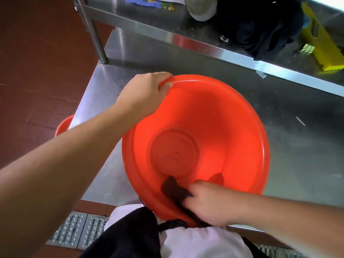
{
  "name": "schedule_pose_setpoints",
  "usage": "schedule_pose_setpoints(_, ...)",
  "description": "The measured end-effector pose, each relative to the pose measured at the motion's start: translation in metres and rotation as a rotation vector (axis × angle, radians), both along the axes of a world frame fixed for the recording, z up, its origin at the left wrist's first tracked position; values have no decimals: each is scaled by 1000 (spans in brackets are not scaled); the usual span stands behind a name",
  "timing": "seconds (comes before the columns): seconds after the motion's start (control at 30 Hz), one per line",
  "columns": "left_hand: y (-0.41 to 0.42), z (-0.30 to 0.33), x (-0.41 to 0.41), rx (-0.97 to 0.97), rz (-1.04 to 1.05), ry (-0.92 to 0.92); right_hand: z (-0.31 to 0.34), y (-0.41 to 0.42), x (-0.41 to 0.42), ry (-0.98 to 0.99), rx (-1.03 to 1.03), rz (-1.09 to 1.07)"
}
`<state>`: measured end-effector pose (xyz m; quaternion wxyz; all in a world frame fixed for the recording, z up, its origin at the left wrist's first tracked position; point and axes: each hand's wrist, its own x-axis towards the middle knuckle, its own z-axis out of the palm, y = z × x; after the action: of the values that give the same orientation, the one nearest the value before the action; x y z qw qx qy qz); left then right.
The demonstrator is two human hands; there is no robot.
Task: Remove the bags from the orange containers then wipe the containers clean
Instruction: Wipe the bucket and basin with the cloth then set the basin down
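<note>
Inside orange basin (214, 116), right hand (210, 203) presses dark cloth (172, 189).

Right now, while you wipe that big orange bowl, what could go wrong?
The orange basin is tipped toward the person at the steel table's near edge. Only the left hand grips its far rim, so it might slip off. The right hand presses a dark cloth low on the near wall, and the dark specks on the bottom could be missed.
</note>
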<state>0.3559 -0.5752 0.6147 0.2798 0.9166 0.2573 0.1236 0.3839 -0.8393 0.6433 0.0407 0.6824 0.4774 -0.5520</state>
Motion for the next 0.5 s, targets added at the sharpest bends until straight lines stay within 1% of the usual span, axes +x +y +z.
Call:
schedule_pose_setpoints(0.03, 0, 0, 0, 6, -3, 3, 3, 11, -16, 145, 3, -221)
schedule_pose_setpoints(0.07, -1, 0, 0, 8, -5, 6, 6, 23, -31, 281, 3, -496)
schedule_pose_setpoints(0.1, -1, 0, 0, 6, -5, 8, 6, 36, -42, 387, -4, -755)
schedule_pose_setpoints(0.13, -1, 0, 0, 2, -4, 11, 3, 50, -48, 478, -12, -956)
schedule_pose_setpoints(0.17, -1, 0, 0, -2, -1, 14, -1, 66, -51, 543, 3, -1092)
schedule_pose_setpoints(0.23, 0, 0, 1, -46, 7, 34, -6, 103, -48, 635, 47, -1277)
schedule_pose_setpoints(0.3, 2, 2, 3, -147, 33, 82, -10, 133, -38, 648, 130, -1414)
schedule_pose_setpoints(0.37, 3, 3, 5, -225, 61, 122, -20, 150, -32, 588, 220, -1441)
schedule_pose_setpoints(0.4, 4, 4, 5, -236, 63, 126, -26, 153, -33, 514, 254, -1396)
schedule_pose_setpoints(0.5, 2, 3, 6, -232, 47, 96, -36, 142, -42, 276, 291, -1141)
